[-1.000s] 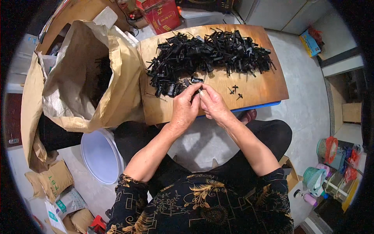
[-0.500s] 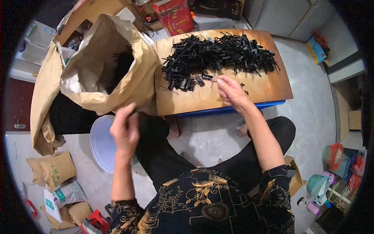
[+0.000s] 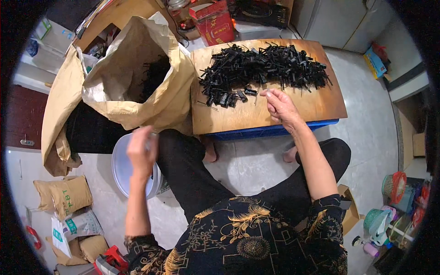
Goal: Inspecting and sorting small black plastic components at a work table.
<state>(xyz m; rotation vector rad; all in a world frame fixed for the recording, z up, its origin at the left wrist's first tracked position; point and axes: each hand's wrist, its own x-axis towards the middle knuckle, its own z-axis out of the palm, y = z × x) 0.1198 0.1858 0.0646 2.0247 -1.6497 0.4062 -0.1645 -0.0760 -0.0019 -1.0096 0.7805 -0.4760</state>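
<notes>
Hands parted: left hand (image 3: 141, 153) swung out over white bucket (image 3: 120, 170); right hand (image 3: 280, 105) stayed beside black parts (image 3: 263, 68).

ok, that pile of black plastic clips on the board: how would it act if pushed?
The black clips look small, thin and tangled, so they would probably drag along in clumps. Likely light and stiff; loose ones near the right hand could skid across the smooth board.

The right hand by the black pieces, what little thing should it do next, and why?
Probably pinch up one loose black piece from the wooden board. The right hand rests there at the edge of the pile and looks empty, while the left hand is off over the white bucket.
</notes>
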